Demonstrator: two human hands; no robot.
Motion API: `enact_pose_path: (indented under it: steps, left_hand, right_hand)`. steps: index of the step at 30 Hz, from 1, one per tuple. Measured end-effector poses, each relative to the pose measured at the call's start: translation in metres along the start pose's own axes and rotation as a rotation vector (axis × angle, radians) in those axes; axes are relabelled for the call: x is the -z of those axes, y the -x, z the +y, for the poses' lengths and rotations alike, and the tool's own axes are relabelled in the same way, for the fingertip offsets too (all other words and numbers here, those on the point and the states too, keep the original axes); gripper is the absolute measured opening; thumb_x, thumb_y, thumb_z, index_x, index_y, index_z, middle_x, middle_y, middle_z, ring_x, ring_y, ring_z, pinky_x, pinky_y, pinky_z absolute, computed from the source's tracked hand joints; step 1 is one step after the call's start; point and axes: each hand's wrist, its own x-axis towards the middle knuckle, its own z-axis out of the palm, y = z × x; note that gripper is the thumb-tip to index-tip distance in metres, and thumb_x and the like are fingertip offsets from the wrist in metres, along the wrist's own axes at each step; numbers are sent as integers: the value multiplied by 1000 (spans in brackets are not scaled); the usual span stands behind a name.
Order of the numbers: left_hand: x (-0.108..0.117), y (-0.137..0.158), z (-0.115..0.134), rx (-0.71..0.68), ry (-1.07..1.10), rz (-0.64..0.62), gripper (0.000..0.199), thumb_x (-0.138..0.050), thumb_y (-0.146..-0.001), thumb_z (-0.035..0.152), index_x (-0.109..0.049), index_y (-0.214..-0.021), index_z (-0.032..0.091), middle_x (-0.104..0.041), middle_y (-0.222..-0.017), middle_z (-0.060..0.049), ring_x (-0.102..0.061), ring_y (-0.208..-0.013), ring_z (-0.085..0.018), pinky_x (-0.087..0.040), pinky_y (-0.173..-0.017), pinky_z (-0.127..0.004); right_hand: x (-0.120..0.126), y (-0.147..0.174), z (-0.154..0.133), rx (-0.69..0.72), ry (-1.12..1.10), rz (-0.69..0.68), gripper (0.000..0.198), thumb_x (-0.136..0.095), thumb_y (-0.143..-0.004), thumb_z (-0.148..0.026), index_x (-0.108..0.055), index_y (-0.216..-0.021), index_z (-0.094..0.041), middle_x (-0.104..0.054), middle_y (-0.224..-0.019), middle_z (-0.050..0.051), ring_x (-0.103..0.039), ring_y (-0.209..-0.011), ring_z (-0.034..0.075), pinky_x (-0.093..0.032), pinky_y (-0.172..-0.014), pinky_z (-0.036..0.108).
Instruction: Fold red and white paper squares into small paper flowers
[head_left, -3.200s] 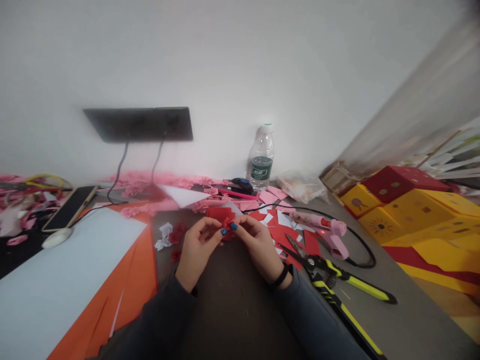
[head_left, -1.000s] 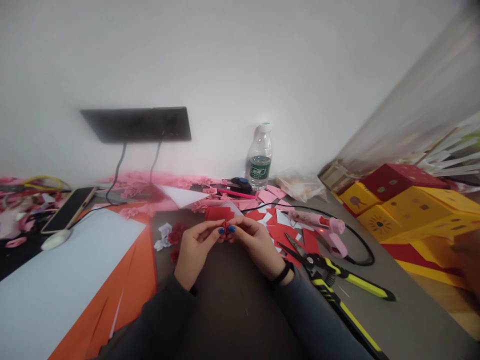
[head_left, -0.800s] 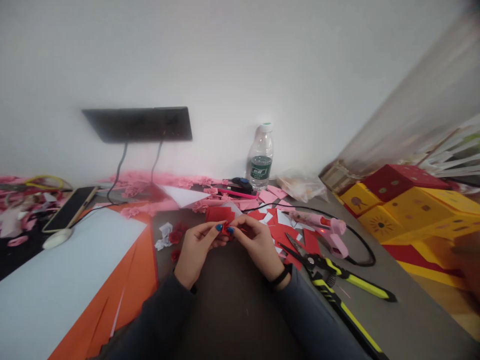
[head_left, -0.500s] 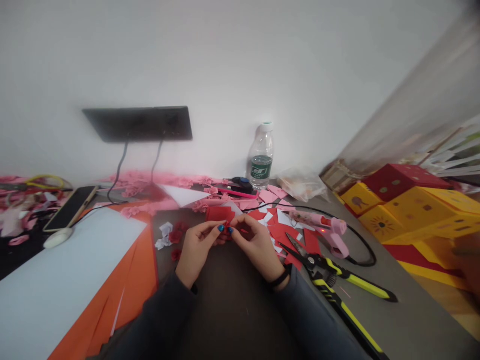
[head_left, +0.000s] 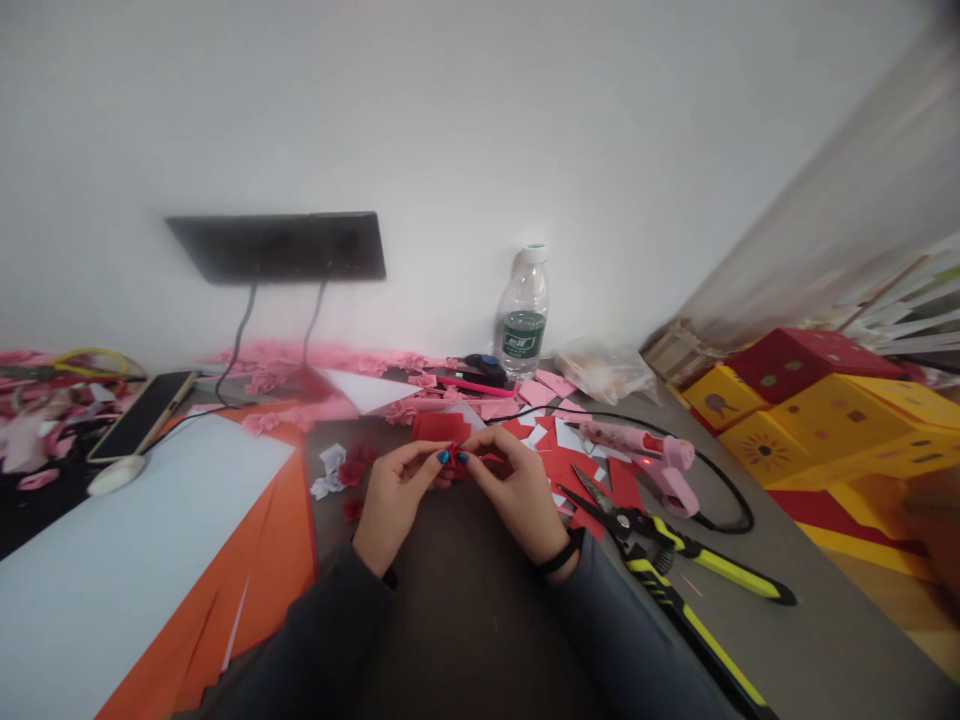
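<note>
Between my fingertips is a small red paper flower (head_left: 454, 462), partly covered by the fingers. My left hand (head_left: 397, 497) pinches its left side with thumb and fingers, and my right hand (head_left: 517, 490) pinches its right side. Just behind them lies a red paper square (head_left: 435, 426). Finished-looking red paper roses (head_left: 355, 466) and crumpled white paper (head_left: 328, 472) rest left of my left hand. Red paper scraps (head_left: 562, 466) spread out beyond my right hand.
Yellow-handled shears (head_left: 626, 525) lie with blades apart at right, near a pink glue gun (head_left: 667, 455) with a lit red light. A water bottle (head_left: 523, 315) stands by the wall. White sheets (head_left: 150, 530) over orange paper (head_left: 285, 530), a phone (head_left: 142, 415) and yellow boxes (head_left: 840, 425) flank the desk.
Both hands stay in nearly the same place, still pinching the red paper flower. Only slight finger movement shows.
</note>
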Motion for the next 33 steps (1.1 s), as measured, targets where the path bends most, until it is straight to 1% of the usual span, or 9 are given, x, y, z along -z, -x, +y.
enact_pose_path:
  steps: [3, 5, 10, 13, 16, 20, 27, 31, 33]
  left_hand:
    - [0, 0, 0, -11, -7, -2, 26, -74, -77, 34, -77, -95, 15, -78, -83, -6, -71, -67, -16, -60, -68, -27]
    - [1, -1, -1, -11, -15, -6, 26, -74, -77, 34, -77, -94, 15, -78, -84, -6, -71, -67, -16, -60, -68, -26]
    - [3, -3, -4, 17, 1, -33, 27, -72, -78, 35, -77, -93, 14, -78, -80, -6, -70, -68, -15, -59, -65, -23]
    - [3, -3, -6, 30, 19, -30, 27, -72, -78, 35, -77, -93, 13, -77, -79, -6, -69, -67, -14, -58, -64, -22]
    - [3, -2, -6, 32, 16, -23, 26, -72, -78, 35, -78, -92, 13, -76, -77, -6, -69, -65, -14, -58, -63, -21]
    - [3, -3, -7, 36, 12, -26, 27, -72, -78, 36, -78, -90, 13, -76, -77, -6, -68, -65, -14, -57, -63, -22]
    - [3, -5, -5, 58, 11, -20, 27, -75, -75, 37, -78, -85, 12, -73, -67, -5, -66, -60, -13, -56, -59, -20]
    - [4, -5, -3, 97, 43, -27, 27, -78, -71, 36, -78, -85, 13, -72, -64, -4, -65, -57, -12, -55, -57, -20]
    - [5, -5, -2, 112, 49, -44, 27, -78, -72, 37, -78, -84, 13, -72, -64, -4, -65, -57, -12, -55, -58, -20]
  right_hand:
    - [1, -1, 2, -37, -32, -18, 8, -65, -81, -26, -65, -82, -19, -66, -81, 4, -63, -76, 18, -52, -67, 28]
    - [1, -1, 2, -35, -18, -32, 8, -64, -81, -26, -64, -81, -18, -65, -80, 4, -63, -76, 18, -53, -66, 28]
    - [-1, 1, 0, 35, 70, -35, 5, -62, -81, -22, -60, -78, -19, -62, -78, 3, -62, -72, 16, -53, -63, 26]
    - [-1, 1, -1, 78, 95, -22, 3, -61, -80, -17, -59, -79, -20, -61, -78, 2, -61, -71, 16, -52, -61, 25]
    - [-1, 1, -2, 161, 138, -7, 9, -58, -80, -12, -60, -82, -20, -61, -81, 2, -60, -72, 16, -51, -63, 25]
    - [1, 1, -4, 278, 211, -34, 14, -55, -81, -7, -60, -81, -21, -61, -83, 2, -60, -73, 15, -51, -67, 26]
    - [3, -1, -5, 292, 277, -97, 17, -56, -79, -4, -61, -79, -20, -62, -77, 1, -61, -70, 15, -50, -66, 25]
    - [5, -1, -7, 354, 308, -148, 18, -55, -82, -5, -62, -80, -21, -63, -80, 2, -61, -74, 15, -51, -68, 25]
    - [6, -1, -6, 359, 300, -164, 17, -55, -82, -6, -63, -80, -21, -64, -81, 3, -62, -76, 16, -50, -69, 25]
